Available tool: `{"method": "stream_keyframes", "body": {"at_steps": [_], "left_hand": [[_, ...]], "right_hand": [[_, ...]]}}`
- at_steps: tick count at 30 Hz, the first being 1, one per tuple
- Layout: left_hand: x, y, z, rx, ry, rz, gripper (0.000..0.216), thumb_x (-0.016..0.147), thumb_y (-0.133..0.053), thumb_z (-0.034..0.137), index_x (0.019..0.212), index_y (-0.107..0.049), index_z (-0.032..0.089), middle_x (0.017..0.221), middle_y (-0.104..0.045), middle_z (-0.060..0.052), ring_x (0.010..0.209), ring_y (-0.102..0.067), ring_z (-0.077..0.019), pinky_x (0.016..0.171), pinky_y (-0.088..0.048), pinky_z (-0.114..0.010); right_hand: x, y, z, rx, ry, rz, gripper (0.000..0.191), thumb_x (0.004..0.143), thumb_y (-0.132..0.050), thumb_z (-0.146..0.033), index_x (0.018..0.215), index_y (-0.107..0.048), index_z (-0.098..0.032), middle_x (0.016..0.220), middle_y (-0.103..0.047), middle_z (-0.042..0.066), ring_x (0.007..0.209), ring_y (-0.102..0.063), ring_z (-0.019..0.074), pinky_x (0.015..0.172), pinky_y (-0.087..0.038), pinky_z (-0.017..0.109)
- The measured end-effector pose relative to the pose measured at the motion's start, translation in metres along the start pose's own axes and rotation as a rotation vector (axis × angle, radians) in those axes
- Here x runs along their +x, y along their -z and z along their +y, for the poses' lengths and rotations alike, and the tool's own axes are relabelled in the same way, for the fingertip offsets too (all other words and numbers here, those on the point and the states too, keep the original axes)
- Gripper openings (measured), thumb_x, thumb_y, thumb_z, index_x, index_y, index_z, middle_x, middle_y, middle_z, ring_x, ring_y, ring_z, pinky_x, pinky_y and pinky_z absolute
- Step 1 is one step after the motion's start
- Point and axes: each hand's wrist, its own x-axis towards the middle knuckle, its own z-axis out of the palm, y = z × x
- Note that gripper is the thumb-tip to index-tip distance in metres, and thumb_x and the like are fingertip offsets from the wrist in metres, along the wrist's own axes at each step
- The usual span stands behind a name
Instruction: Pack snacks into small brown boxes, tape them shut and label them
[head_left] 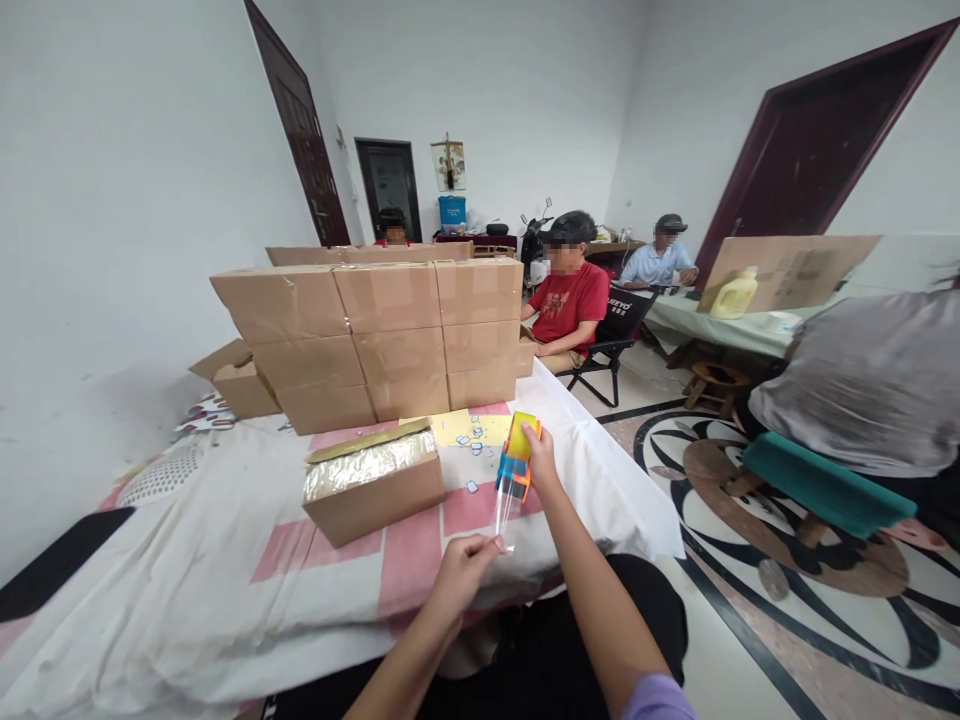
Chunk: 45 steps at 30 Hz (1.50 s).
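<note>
My right hand (pixel 541 458) is wrapped round a tape dispenser (pixel 517 445) with a yellow top and blue and orange parts, held over the table's near right side. A strip of clear tape (pixel 505 515) runs down from it. The strip's free end is pinched in the fingers of my left hand (pixel 471 562), below the dispenser. To the left, apart from both hands, a cardboard box (pixel 382 505) rests on the cloth. One flap along its top stands slightly raised, and shiny silvery or clear material shows along the top.
Stacked cardboard boxes (pixel 397 345) form a wall across the table's far side. An opened box (pixel 244 385) lies left of them. The patterned tablecloth (pixel 202 570) is creased. A person in a red shirt (pixel 568 310) sits beyond; others sit at a table (pixel 675 315) on the right.
</note>
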Motion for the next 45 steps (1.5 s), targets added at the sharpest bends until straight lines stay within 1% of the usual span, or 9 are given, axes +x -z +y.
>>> {"method": "stream_keyframes", "body": {"at_steps": [7,13,16,19,23,26,31,38,45], "left_hand": [[-0.006,0.018,-0.033,0.153,-0.068,0.035,0.050,0.075,-0.064,0.063,0.062,-0.074,0.016,0.067,-0.061,-0.005,0.070,-0.056,-0.0205,0.069,-0.041,-0.031],[-0.021,0.039,-0.022,0.432,-0.160,-0.012,0.050,0.087,-0.054,0.058,0.062,-0.073,0.019,0.074,-0.061,-0.006,0.075,-0.060,-0.0207,0.070,-0.043,-0.030],[-0.034,0.094,-0.013,0.646,-0.176,0.110,0.046,0.088,-0.049,0.056,0.073,-0.078,0.024,0.084,-0.066,-0.007,0.079,-0.063,-0.0226,0.073,-0.046,-0.031],[-0.044,0.185,-0.019,0.756,-0.118,0.505,0.045,0.078,-0.053,0.061,0.075,-0.079,0.025,0.085,-0.069,-0.008,0.082,-0.066,-0.0275,0.077,-0.050,-0.036],[-0.059,0.251,-0.029,0.717,-0.187,0.611,0.044,0.067,-0.064,0.067,0.066,-0.079,0.026,0.084,-0.071,-0.007,0.085,-0.068,-0.0291,0.067,-0.052,-0.033],[-0.070,0.222,-0.014,0.601,-0.189,0.624,0.041,0.069,-0.065,0.064,0.066,-0.078,0.025,0.087,-0.076,-0.006,0.083,-0.068,-0.0266,0.072,-0.052,-0.031],[-0.059,0.154,0.020,0.369,-0.157,0.489,0.046,0.079,-0.061,0.059,0.053,-0.063,0.021,0.056,-0.063,-0.003,0.059,-0.054,-0.0177,0.060,-0.042,-0.027],[-0.049,0.149,0.030,0.211,-0.168,0.358,0.053,0.088,-0.058,0.056,0.051,-0.046,0.020,0.051,-0.044,0.002,0.054,-0.042,-0.0119,0.056,-0.032,-0.025],[-0.051,0.148,0.041,0.108,-0.237,0.288,0.051,0.090,-0.059,0.054,0.055,-0.051,0.018,0.051,-0.045,0.003,0.054,-0.041,-0.0111,0.056,-0.031,-0.025]], "right_hand": [[-0.026,-0.016,-0.013,0.071,-0.042,-0.088,0.041,0.076,-0.076,-0.058,0.089,-0.065,-0.021,0.070,-0.072,0.002,0.055,-0.067,0.0181,0.055,-0.056,0.030],[-0.083,-0.039,-0.023,0.071,-0.153,-0.431,0.050,0.085,-0.059,-0.072,0.068,-0.062,-0.024,0.048,-0.062,0.002,0.045,-0.060,0.0199,0.047,-0.047,0.031],[-0.097,-0.032,-0.036,0.156,-0.207,-0.535,0.055,0.086,-0.054,-0.076,0.065,-0.060,-0.025,0.035,-0.047,-0.004,0.033,-0.046,0.0152,0.042,-0.038,0.028],[-0.093,-0.011,-0.053,0.217,-0.166,-0.583,0.071,0.089,-0.035,-0.083,0.051,-0.052,-0.025,0.029,-0.032,-0.004,0.029,-0.036,0.0124,0.042,-0.037,0.027],[-0.064,0.003,-0.049,0.011,-0.036,-0.405,0.070,0.092,-0.038,-0.078,0.055,-0.059,-0.022,0.049,-0.060,0.005,0.044,-0.054,0.0167,0.048,-0.044,0.030],[-0.039,-0.012,-0.018,-0.237,0.021,-0.210,0.055,0.079,-0.062,-0.077,0.078,-0.064,-0.022,0.063,-0.068,0.002,0.052,-0.061,0.0190,0.052,-0.050,0.031],[-0.019,-0.028,0.031,-0.392,-0.090,-0.125,0.057,0.080,-0.055,-0.077,0.078,-0.060,-0.020,0.063,-0.066,0.003,0.057,-0.062,0.0196,0.054,-0.051,0.031],[-0.034,-0.030,0.002,-0.514,0.031,-0.041,0.044,0.074,-0.072,-0.060,0.090,-0.063,-0.020,0.078,-0.067,0.003,0.078,-0.062,0.0193,0.071,-0.052,0.029],[-0.098,-0.114,-0.005,-0.595,0.145,-0.523,0.029,0.078,-0.074,-0.048,0.070,-0.071,-0.020,0.060,-0.058,-0.002,0.059,-0.050,0.0141,0.060,-0.039,0.027]]}}
